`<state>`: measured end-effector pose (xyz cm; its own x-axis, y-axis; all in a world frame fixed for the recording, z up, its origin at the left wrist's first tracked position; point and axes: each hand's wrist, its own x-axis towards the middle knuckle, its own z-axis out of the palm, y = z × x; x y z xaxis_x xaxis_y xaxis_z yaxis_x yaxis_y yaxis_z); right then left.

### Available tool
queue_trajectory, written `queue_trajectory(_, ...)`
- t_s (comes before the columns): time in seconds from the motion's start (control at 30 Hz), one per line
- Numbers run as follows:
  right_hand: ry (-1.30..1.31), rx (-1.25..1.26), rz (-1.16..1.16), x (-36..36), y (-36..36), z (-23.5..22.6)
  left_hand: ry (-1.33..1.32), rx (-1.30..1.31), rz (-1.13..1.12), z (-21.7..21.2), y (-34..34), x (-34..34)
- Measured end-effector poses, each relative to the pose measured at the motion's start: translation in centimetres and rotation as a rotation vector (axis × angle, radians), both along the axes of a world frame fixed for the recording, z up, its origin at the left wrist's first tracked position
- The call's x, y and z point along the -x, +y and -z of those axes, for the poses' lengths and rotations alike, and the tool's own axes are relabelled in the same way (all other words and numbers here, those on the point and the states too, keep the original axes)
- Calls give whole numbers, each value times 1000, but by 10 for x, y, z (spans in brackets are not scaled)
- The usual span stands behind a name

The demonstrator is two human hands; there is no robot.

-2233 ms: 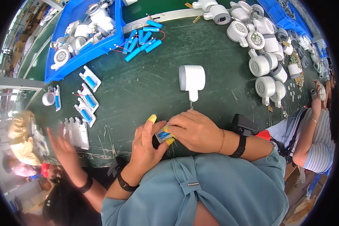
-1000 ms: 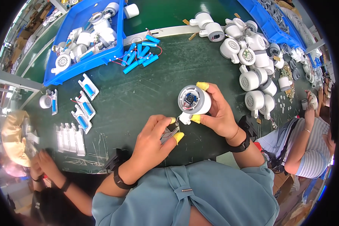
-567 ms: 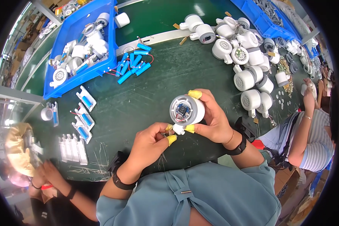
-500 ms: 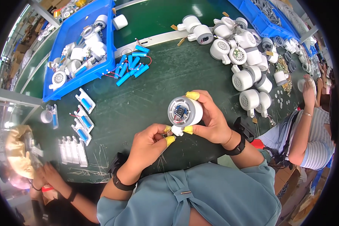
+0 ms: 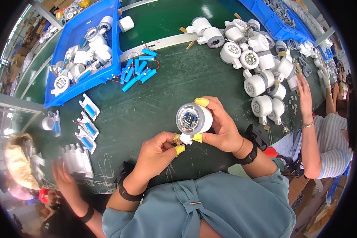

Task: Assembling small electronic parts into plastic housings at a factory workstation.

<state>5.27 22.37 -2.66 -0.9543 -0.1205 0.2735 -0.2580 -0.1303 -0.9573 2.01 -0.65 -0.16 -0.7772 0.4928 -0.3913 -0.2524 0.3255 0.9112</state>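
Note:
My right hand (image 5: pixel 227 133) is closed around a round white housing (image 5: pixel 202 121) with a grey rim. Its open end faces up and shows a small dark blue circuit board (image 5: pixel 189 118) and thin wires inside. A short white neck (image 5: pixel 186 139) sticks out of the housing toward me. At that neck, my left hand (image 5: pixel 156 150) pinches with thumb and forefinger; what lies between the fingertips is too small to make out. Yellow covers wrap fingertips of both hands.
Blue cells (image 5: pixel 140 68) with wires lie beyond my hands, beside a blue bin (image 5: pixel 117 47) of housings. White housings (image 5: pixel 254 86) crowd the right. White holders with blue cells (image 5: pixel 85 137) lie left. Co-workers' hands reach in at left (image 5: pixel 65 180) and right (image 5: pixel 305 97).
My hands and the housing have barely moved. The right co-worker's hand has come over to the housing pile, where a housing now sits differently. A left co-worker's hand has moved toward the white holders.

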Motion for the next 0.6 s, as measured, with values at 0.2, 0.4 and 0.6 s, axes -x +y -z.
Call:
queue_trajectory(0.2, -13, 46, -19, 3, -7, -2, 0, 30, 25, -1, -10, 1)
queue_trajectory(0.4, -324, 68, -121, -5, -5, -6, -384, -450, 265, -18, -28, 6)
queue_trajectory(0.6, -323, -62, -294, -6, -5, -8, -203, -407, -116, -69, -94, 2)
